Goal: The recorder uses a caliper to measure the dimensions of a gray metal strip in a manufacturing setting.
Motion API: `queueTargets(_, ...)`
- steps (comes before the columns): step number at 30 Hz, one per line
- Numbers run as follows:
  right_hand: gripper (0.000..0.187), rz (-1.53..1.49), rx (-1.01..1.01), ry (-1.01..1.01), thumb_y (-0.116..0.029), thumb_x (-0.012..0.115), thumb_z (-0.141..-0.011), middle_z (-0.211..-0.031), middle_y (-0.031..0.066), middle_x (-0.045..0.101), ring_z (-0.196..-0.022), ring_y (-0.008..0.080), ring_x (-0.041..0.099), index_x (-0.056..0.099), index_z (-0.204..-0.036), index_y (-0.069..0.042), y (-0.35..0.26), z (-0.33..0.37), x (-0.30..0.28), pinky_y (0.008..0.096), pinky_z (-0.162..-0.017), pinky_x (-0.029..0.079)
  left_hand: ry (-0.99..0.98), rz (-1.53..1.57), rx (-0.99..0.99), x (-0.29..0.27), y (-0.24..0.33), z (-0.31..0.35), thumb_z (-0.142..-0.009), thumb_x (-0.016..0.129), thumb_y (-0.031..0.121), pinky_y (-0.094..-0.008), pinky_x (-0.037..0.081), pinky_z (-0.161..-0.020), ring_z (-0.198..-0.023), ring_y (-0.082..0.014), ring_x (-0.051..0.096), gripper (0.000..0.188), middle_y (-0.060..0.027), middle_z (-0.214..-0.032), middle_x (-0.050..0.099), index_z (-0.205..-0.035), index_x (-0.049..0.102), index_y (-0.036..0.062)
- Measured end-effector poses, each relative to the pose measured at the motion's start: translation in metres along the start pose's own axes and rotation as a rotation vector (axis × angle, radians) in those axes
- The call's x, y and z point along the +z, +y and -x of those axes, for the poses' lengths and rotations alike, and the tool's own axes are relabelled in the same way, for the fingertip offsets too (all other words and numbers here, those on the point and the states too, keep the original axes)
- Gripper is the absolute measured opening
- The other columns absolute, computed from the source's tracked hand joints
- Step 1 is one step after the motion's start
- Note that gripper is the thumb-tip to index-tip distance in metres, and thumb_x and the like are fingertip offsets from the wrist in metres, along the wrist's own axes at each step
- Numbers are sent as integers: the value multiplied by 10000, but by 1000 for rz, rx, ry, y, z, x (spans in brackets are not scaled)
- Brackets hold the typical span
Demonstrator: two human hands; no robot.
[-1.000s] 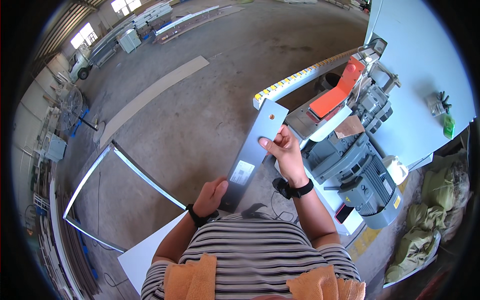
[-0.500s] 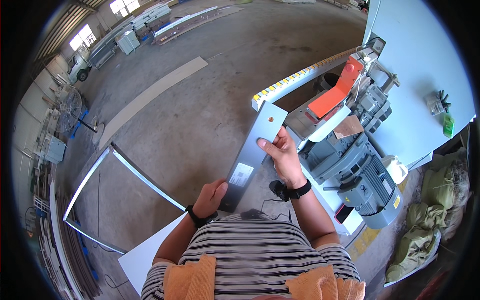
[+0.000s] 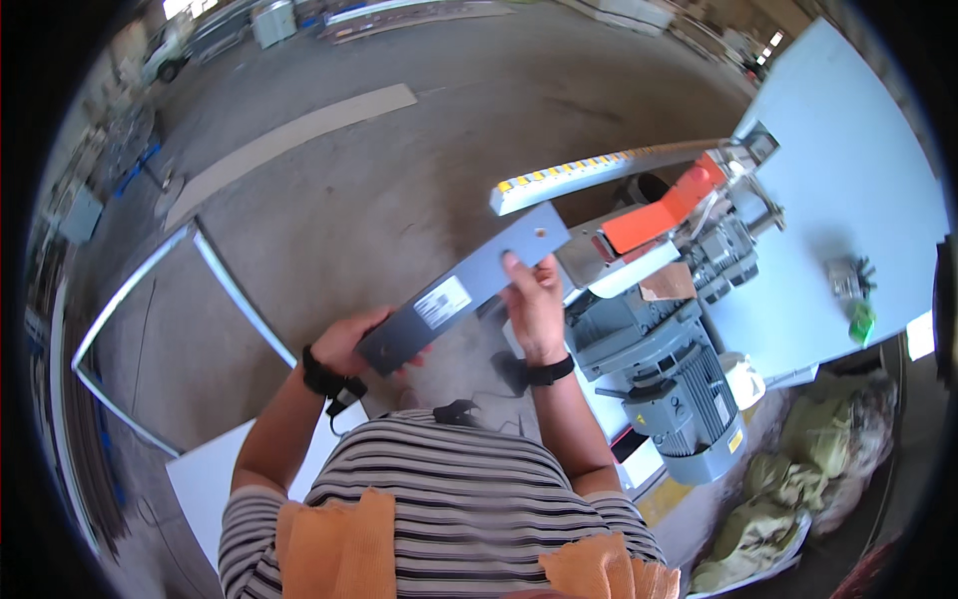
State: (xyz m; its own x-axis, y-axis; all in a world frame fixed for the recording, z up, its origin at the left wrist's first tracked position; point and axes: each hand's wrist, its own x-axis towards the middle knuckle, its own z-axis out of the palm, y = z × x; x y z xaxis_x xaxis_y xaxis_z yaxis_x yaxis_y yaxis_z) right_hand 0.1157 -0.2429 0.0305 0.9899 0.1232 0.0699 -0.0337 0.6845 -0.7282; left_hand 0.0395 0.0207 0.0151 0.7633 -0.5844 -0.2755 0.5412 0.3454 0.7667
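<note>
While the left hand [image 3: 351, 341] and right hand [image 3: 537, 307] grip a grey bar [image 3: 483, 272], its label [image 3: 442, 301] is too blurred to read.

Left: 1 slim angular frame [image 3: 240, 292]; beyond it, 1 long tan strip [image 3: 289, 137] on floor [image 3: 479, 110]. Upper left: 1 vehicle [image 3: 165, 62]. Lower right: greenish sacks [image 3: 810, 449].

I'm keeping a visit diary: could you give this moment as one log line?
left hand: holds dark gray bar, lower end; right hand: holds bar near upper end; to the right: gray motor
</note>
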Motion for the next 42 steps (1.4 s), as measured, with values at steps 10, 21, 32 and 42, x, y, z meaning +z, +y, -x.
queueTargets(10,78,-10,139,120,-127,672,-909,-966,3,689,-885,131,670,636,-977,-136,13,-19,-33,286,-755,549,-83,107,71,-1,15,-9,-1013,304,371,-368,552,-769,-1069,-409,634,560,-270,-1298,563,-1391,431,-24)
queueTargets(21,125,-42,118,92,-111,644,-927,-1058,31,682,-970,170,666,638,-1051,-120,19,-12,-40,319,-854,549,-7,95,32,-12,17,-13,-1015,321,415,-381,548,-751,-1048,-417,644,581,-257,-1283,579,-1363,466,-27)
queueTargets(32,222,-142,131,115,-92,648,-920,-1115,66,661,-1044,213,652,587,-1134,-96,30,3,-70,367,-932,546,65,74,95,-40,26,-27,-1009,316,549,-377,537,-757,-1034,-385,657,663,-169,-1236,631,-1353,496,12)
queueTargets(42,204,-123,-4,105,-102,663,-911,-1090,71,671,-1008,202,661,612,-1099,-40,10,23,-46,369,-881,559,81,-222,291,-16,27,-21,-938,630,213,-309,521,-783,-1032,-227,655,441,-97,-1134,650,-1311,521,6)
